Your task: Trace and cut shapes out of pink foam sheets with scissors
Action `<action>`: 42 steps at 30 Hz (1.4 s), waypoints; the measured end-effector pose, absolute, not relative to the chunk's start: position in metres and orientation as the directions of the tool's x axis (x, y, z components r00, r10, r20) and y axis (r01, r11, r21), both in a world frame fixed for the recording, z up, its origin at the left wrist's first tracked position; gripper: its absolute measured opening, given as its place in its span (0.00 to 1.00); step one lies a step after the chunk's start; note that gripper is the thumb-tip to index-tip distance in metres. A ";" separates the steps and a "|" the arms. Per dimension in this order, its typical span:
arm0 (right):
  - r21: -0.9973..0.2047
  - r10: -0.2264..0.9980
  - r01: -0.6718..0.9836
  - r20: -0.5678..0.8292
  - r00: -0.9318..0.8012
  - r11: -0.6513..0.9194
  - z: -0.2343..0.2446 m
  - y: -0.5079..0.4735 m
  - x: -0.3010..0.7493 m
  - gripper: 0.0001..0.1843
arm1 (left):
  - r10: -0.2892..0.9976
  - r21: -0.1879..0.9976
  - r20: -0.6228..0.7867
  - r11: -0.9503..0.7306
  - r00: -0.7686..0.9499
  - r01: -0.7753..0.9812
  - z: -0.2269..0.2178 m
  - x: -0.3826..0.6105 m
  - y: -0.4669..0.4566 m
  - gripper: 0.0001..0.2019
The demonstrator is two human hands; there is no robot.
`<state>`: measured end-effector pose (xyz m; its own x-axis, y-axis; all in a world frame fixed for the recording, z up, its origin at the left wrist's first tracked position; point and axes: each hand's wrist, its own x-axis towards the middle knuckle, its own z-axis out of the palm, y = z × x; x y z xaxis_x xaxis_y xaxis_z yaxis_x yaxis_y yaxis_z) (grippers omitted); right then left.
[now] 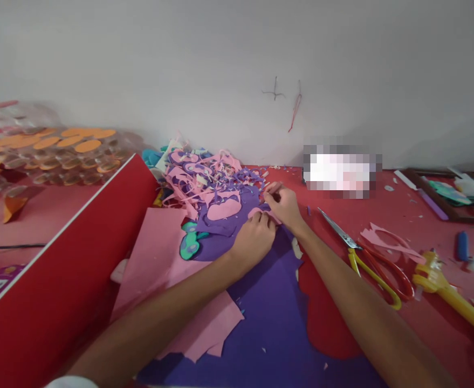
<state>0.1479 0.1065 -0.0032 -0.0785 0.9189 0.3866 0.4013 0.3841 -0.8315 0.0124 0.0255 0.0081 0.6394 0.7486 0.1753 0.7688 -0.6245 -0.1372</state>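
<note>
My left hand lies with its fingers curled over a small pink foam piece on purple foam. Just to the right and above it, my right hand is pinched, and what lies between its fingertips is too small to make out. Beneath both hands spreads a large purple foam sheet. A pink rounded cut-out rests on purple foam left of the hands. Nearby is a green and purple shape, close to pink foam sheets.
Foam scraps are heaped against the wall. Right of my arms lie open scissors and a yellow glue gun. A red upright panel borders the left side, with orange-topped clear containers beyond. A phone-like screen is blurred.
</note>
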 end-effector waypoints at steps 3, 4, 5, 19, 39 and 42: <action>-0.801 0.909 0.438 0.402 -0.114 0.409 -0.005 0.108 0.147 0.09 | 0.786 -0.131 0.206 -0.568 0.582 0.813 0.006 0.014 0.023 0.14; -0.793 0.905 0.444 0.408 -0.123 0.418 -0.006 0.108 0.146 0.10 | 0.799 -0.131 0.212 -0.548 0.563 0.826 0.006 0.015 0.022 0.14; -0.786 0.901 0.449 0.414 -0.129 0.426 -0.006 0.108 0.146 0.10 | 0.808 -0.134 0.215 -0.532 0.549 0.836 0.005 0.016 0.021 0.15; -0.741 0.903 0.521 0.389 -0.181 0.424 -0.007 0.108 0.145 0.11 | 0.791 -0.209 0.194 -0.545 0.580 0.812 0.002 0.022 0.015 0.38; -0.780 0.873 0.410 0.351 -0.337 0.472 -0.009 0.108 0.144 0.14 | 0.806 -0.189 0.119 -0.555 0.580 0.810 0.006 0.024 0.007 0.49; -0.788 0.865 0.386 0.348 -0.362 0.479 -0.009 0.107 0.143 0.16 | 0.804 -0.197 0.115 -0.558 0.584 0.806 0.006 0.024 0.007 0.48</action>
